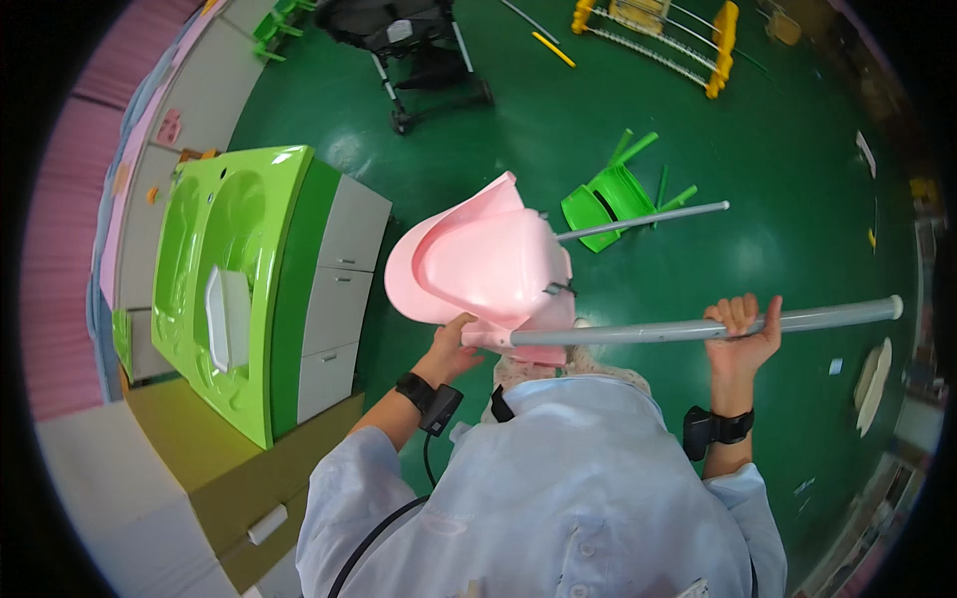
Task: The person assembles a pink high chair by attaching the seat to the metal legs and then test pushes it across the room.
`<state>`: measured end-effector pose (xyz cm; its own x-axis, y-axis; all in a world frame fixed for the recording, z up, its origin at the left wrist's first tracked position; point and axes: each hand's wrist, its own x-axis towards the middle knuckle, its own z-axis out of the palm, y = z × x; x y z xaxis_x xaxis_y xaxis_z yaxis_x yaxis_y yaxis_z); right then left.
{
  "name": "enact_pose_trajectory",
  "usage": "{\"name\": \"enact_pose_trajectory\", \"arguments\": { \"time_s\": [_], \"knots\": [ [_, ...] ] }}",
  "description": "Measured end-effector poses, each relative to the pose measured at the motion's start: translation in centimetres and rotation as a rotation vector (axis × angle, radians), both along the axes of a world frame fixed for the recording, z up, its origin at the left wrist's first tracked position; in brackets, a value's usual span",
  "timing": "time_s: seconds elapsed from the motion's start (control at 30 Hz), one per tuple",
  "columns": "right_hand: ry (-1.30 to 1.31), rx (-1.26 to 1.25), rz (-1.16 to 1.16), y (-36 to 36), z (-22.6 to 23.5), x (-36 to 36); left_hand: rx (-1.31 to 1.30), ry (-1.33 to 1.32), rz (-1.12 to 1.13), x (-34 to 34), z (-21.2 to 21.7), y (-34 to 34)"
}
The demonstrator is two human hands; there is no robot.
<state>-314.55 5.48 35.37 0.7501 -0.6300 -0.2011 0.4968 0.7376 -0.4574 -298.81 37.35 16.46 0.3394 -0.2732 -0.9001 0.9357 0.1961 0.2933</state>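
- A glossy dark green floor (558, 110) runs across the whole room, with a pale wall and a pink curtain curving along the left side.
- Nearest, the person's light blue coat fills the lower middle, with a black band on each wrist.
- The left hand (451, 347) presses against the underside of a pink plastic seat (478, 261), thumb up on its lower edge; the fingers are behind the shell, so I cannot tell how they lie.
- The seat is a smooth, shiny, curved shell with a raised rim, tilted and held in the air in front of the chest.
- The right hand (740, 337) has its fingers wrapped tightly around a long grey tube (698, 327), which lies nearly level and meets the base of the seat.
- A thinner grey rod (643, 221) sticks out from behind the seat toward the right.
- To the left stands a bright green moulded basin top (224, 284) on a grey drawer cabinet (334, 299).
- Farther off, a small green chair (613, 194) lies tipped on the floor.
- Farthest, a black pushchair (419, 50) and a yellow-ended rack (658, 35) sit near the top.
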Motion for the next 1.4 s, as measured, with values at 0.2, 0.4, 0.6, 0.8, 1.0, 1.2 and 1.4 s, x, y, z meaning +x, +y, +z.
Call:
{"name": "enact_pose_trajectory", "arguments": {
  "time_s": [0.2,0.4,0.6,0.8,1.0,1.2,1.4],
  "knots": [
    [0.024,-0.131,-0.145,-2.2,2.6,-4.1,0.061,0.041,0.029,4.3,0.8,-3.7],
    [0.065,-0.371,-0.306,-5.5,3.8,-6.8,-0.115,-0.154,0.078,5.5,4.0,-14.3],
    [0.076,-0.480,-0.345,-15.6,3.4,-10.6,-0.378,-0.180,0.134,5.5,6.0,-24.1],
    [0.095,-0.388,-0.419,-24.9,3.1,-12.9,-0.273,-0.185,0.232,4.7,10.0,-33.9],
    [0.117,-0.332,-0.543,-36.7,4.9,-13.7,-0.305,-0.233,0.143,8.1,11.8,-42.2],
    [0.330,-0.400,-0.566,-45.7,4.7,-10.1,-0.301,-0.352,0.107,14.6,12.4,-54.4],
    [0.420,-0.487,-0.681,-54.7,8.5,-9.7,-0.385,-0.284,-0.103,17.2,14.8,-71.2]
  ]
}}
